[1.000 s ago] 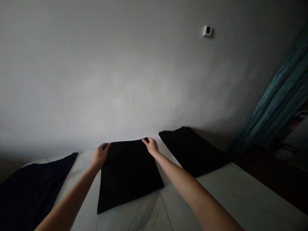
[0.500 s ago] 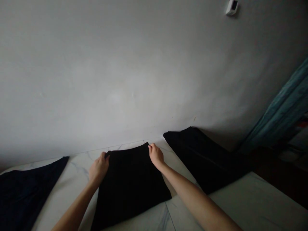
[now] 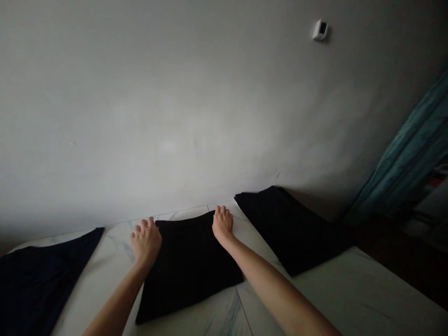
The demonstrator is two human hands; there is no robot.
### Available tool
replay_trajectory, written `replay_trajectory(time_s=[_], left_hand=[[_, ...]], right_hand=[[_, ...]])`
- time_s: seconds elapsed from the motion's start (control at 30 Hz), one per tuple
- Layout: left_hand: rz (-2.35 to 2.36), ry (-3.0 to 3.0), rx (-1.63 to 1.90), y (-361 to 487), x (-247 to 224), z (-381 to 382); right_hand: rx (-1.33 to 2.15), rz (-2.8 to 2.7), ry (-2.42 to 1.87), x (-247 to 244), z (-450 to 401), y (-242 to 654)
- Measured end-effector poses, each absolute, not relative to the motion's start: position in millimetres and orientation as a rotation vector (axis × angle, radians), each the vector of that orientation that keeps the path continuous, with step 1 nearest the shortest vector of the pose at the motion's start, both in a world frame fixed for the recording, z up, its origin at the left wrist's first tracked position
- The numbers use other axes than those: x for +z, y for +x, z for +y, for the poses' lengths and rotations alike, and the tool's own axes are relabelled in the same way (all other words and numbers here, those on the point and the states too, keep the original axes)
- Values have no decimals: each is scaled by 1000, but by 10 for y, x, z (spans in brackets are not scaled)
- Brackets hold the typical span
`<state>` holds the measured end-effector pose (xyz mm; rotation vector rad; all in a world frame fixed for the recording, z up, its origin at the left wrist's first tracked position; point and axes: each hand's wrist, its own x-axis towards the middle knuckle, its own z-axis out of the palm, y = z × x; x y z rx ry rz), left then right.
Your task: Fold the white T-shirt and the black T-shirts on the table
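A black folded garment (image 3: 191, 263) lies on the marble-patterned surface in front of me, its upper edge towards the wall. My left hand (image 3: 146, 239) is closed at its upper left corner, knuckles up. At the upper right corner my right hand (image 3: 223, 224) is closed in the same way, with the fingertips curled out of sight. Between the two hands the upper edge runs nearly straight. Whether the cloth is trousers or a skirt, I cannot tell.
A dark navy garment (image 3: 38, 280) is spread at the left. Another black garment (image 3: 294, 233) lies at the right, against the grey wall (image 3: 196, 93). A small white device (image 3: 319, 31) is mounted on the wall. A teal curtain (image 3: 409, 140) hangs at the far right.
My fingers have shifted from pinching the corners to curling over them, knuckles up. The garment's lower left corner has come into view. The camera view has tilted slightly.
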<state>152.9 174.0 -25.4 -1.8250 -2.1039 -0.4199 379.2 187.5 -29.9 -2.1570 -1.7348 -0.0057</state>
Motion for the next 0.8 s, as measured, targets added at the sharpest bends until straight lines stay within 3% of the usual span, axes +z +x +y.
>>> replay_trajectory(time_s=[0.17, 0.4, 0.8], left_hand=[[-1780, -2160, -329, 1862, -384, 1652], [-2042, -2099, -242, 1766, -629, 1710], [-2001, -2124, -158, 1939, -447, 1361]], right_hand=[[87, -1960, -1957, -429, 1765, 3624], [272, -1983, -1940, -611, 1820, 3693], [202, -2055, -1857, -344, 1344, 3476]])
